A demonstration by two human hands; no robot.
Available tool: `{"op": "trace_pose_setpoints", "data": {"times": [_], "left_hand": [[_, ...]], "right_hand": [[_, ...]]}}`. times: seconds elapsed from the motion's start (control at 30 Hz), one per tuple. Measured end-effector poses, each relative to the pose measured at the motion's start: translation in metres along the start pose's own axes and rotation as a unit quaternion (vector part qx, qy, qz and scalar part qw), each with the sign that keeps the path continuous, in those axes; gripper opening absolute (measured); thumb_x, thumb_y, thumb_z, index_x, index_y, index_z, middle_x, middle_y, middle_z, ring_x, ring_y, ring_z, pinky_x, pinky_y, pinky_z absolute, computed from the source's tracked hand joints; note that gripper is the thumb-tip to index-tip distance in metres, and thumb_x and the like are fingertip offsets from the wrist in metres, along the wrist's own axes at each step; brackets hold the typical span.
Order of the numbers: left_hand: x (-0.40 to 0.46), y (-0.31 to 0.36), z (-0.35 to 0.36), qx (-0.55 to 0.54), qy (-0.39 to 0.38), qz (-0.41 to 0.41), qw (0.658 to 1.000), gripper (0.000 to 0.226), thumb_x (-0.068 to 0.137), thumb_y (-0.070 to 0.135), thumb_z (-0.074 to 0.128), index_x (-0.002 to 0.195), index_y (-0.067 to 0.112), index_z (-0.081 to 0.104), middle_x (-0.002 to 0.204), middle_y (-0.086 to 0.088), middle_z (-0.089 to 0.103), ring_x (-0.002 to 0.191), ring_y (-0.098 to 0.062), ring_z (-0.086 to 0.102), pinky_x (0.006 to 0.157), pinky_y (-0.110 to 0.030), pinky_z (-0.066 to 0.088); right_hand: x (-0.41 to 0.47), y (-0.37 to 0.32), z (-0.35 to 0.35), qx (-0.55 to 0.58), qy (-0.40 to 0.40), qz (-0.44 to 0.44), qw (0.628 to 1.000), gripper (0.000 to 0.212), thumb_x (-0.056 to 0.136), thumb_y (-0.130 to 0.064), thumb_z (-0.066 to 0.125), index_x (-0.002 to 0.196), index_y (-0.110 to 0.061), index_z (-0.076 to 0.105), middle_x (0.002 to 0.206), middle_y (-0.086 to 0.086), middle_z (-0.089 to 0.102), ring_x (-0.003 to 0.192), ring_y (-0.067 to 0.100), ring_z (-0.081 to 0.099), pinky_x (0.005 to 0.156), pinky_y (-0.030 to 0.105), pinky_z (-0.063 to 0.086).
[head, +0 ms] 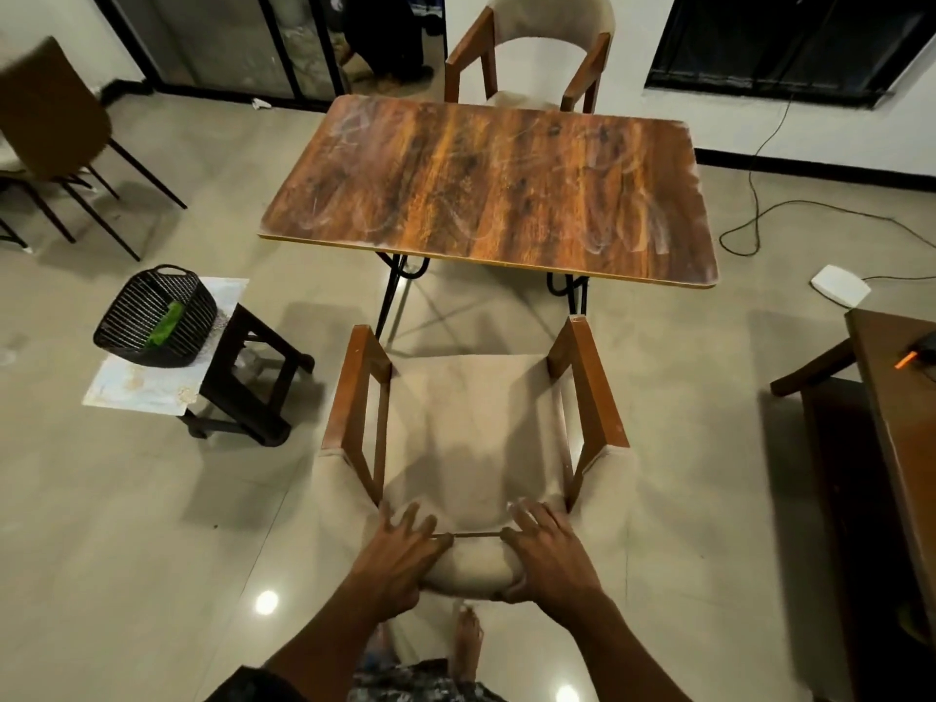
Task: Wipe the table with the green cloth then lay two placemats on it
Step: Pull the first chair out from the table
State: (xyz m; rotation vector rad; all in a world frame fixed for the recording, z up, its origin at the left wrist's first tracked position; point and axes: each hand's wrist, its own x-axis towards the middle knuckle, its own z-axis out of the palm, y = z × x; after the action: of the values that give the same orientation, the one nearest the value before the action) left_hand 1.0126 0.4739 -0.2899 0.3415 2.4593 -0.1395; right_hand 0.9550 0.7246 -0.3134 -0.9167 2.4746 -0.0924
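The wooden table [486, 190] stands ahead with white dusty smears across its top. A green cloth [166, 324] lies inside a black wire basket [152, 316] on a dark stool to the left. Under the basket lies a pale marbled placemat [147, 392]. My left hand [397, 554] and my right hand [547, 554] both grip the padded top of the backrest of a beige armchair [471, 423] that stands between me and the table.
A second beige armchair [537, 58] stands at the table's far side. A brown chair [50, 119] is at the far left. A dark wooden bench [891, 423] is at the right, and a cable [759, 215] and a white box [840, 285] lie on the floor.
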Motion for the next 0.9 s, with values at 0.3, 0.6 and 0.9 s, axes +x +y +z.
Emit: {"op": "trace_pose_setpoints", "data": {"times": [0.3, 0.6, 0.9], "left_hand": [[0.020, -0.013, -0.023, -0.052, 0.056, -0.148, 0.986, 0.111, 0.048, 0.048, 0.102, 0.146, 0.018, 0.061, 0.150, -0.021, 0.058, 0.139, -0.048, 0.055, 0.101, -0.077, 0.047], [-0.005, 0.013, -0.006, -0.173, 0.095, -0.216, 0.956, 0.125, 0.087, 0.064, 0.075, 0.156, 0.020, -0.020, 0.176, -0.021, -0.005, 0.163, -0.044, 0.001, 0.119, -0.077, 0.021], [0.016, -0.010, 0.022, -0.134, 0.118, -0.181, 0.967, 0.141, 0.041, 0.070, 0.097, 0.154, 0.006, 0.041, 0.154, -0.025, 0.055, 0.138, -0.048, 0.057, 0.099, -0.079, 0.040]], "right_hand": [[0.020, 0.027, -0.008, 0.027, 0.143, 0.084, 0.986, 0.111, 0.062, -0.073, 0.087, 0.149, -0.012, 0.052, 0.163, 0.017, 0.044, 0.151, 0.036, 0.044, 0.124, 0.052, 0.035], [-0.004, 0.037, 0.001, 0.091, 0.119, 0.190, 0.970, 0.112, 0.079, -0.061, 0.085, 0.168, -0.029, 0.025, 0.174, 0.030, -0.001, 0.161, 0.050, -0.001, 0.129, 0.059, 0.015], [0.014, 0.023, 0.004, 0.091, 0.145, 0.212, 0.962, 0.089, 0.074, -0.040, 0.095, 0.153, -0.026, 0.056, 0.171, 0.033, 0.012, 0.157, 0.057, 0.012, 0.122, 0.064, 0.033]]}}
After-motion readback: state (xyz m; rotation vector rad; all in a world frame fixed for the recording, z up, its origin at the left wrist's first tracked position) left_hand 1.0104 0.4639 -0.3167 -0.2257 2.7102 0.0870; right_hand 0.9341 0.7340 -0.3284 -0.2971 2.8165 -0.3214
